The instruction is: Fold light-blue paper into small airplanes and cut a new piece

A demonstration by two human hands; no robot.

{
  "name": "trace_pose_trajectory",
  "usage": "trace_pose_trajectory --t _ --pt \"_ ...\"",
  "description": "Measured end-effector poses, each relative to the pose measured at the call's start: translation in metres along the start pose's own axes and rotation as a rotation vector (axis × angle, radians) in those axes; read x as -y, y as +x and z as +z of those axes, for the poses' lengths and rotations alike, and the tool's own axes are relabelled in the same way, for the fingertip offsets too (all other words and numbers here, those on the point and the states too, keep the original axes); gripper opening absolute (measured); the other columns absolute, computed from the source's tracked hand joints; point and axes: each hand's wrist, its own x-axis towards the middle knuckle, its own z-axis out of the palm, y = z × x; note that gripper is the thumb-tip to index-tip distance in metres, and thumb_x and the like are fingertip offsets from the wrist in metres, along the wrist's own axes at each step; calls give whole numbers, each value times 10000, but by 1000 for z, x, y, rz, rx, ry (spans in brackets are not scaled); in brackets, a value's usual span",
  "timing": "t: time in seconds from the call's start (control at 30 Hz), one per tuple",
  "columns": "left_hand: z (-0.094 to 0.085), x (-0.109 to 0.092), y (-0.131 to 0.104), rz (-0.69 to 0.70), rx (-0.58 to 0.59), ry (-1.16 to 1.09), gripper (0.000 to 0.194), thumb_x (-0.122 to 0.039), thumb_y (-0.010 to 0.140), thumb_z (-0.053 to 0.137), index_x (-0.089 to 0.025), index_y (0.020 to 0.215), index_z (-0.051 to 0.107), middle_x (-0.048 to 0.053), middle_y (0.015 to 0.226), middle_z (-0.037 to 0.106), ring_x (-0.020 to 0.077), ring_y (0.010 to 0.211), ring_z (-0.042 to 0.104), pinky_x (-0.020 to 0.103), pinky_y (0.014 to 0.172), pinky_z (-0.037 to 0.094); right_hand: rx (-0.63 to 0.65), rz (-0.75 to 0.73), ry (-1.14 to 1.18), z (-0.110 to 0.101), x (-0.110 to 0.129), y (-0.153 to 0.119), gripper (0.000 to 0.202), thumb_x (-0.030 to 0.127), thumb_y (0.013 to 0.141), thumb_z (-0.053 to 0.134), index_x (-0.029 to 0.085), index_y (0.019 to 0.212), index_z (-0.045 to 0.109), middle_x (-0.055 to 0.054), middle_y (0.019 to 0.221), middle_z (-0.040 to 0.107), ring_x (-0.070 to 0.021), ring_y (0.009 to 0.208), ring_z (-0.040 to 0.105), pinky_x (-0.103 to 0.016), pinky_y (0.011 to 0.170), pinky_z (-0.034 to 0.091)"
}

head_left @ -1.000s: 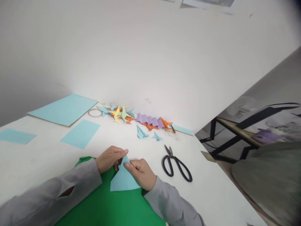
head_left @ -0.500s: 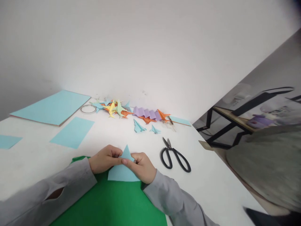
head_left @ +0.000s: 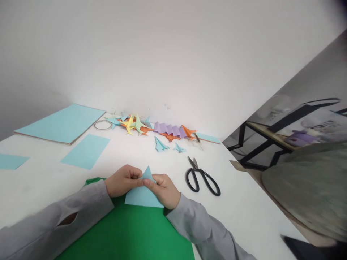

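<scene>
A light blue sheet of paper (head_left: 143, 198), folded to a point at its top, is pinched between both hands over a green sheet (head_left: 130, 231). My left hand (head_left: 123, 181) is closed on its left side, thumb reaching toward the middle. On the other side, my right hand (head_left: 165, 190) grips the paper with its thumb pressed flat on the front, close to the left thumb. The fingers behind the paper are hidden. Black-handled scissors (head_left: 199, 175) lie slightly spread to the right of my right hand.
Two small blue folded papers (head_left: 161, 144) lie ahead, before a pile of colourful origami (head_left: 132, 124) and a pleated purple paper (head_left: 169, 129). Blue rectangles (head_left: 86, 151) and a large blue stack (head_left: 62, 122) are at left, near a wire ring (head_left: 103, 125). A wall stands behind.
My right thumb has shifted slightly up and left along the paper. Both hands still hold it in nearly the same place, and the whole view has moved a little.
</scene>
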Motion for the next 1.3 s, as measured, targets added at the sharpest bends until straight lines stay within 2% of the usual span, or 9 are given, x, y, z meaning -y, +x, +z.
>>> trace_pose_trajectory --t 0.17,0.33,0.4,0.47,0.63,0.77,0.9,1.13,1.3 --pt "1 4 2 -11 -36 -49 455 -457 677 590 -169 483 296 -77 474 221 48 461 204 201 407 156 -92 76 87 -3 -2 3 548 664 716 435 169 492 359 53 450 323 -55 420 271 -205 388 206" --pt "-1 3 2 -45 14 -163 420 -443 655 614 -160 495 349 -84 455 244 43 446 206 203 413 155 -129 76 145 -4 -1 3 568 677 707 433 173 467 327 61 426 298 -49 406 246 -211 388 181" --pt "-1 3 1 -54 38 -178 377 -421 641 631 -149 508 407 -80 452 280 45 448 227 206 420 163 -102 61 146 -4 -1 2 560 658 700 470 169 462 337 64 421 291 -46 406 241 -210 391 175" --pt "-1 3 0 -54 67 -171 349 -400 639 635 -142 509 439 -78 438 295 46 444 234 209 424 166 -44 53 134 -3 -1 0 509 608 680 549 149 498 426 59 439 339 -51 421 282 -202 399 205" --pt "0 2 1 -40 67 -129 374 -422 641 623 -146 486 422 -80 416 285 42 429 222 207 412 149 -12 89 183 -1 -1 -1 414 531 666 619 121 629 582 27 514 477 -72 470 387 -203 436 296" --pt "0 3 1 -75 43 -136 401 -440 632 627 -154 479 391 -83 408 277 40 420 219 206 406 141 -34 114 240 -1 1 0 425 537 668 615 115 620 592 26 504 486 -67 452 387 -202 431 298" --pt "-1 2 0 -54 67 -156 413 -415 612 658 -147 447 389 -84 401 270 39 426 221 210 418 153 -2 69 105 -3 2 0 416 521 656 632 114 594 571 34 497 444 -68 463 371 -201 429 285" --pt "-5 -2 0 -181 95 -202 367 -412 621 634 -163 454 423 -82 322 292 47 318 270 213 352 169 17 53 107 -2 -2 -1 427 540 715 562 123 625 566 40 489 416 -68 456 346 -202 423 276" --pt "-7 0 0 -125 156 -159 362 -426 648 617 -162 488 429 -84 335 302 46 327 271 207 350 172 30 50 99 -2 0 -2 431 542 718 557 129 594 549 42 460 425 -67 427 354 -201 408 262"
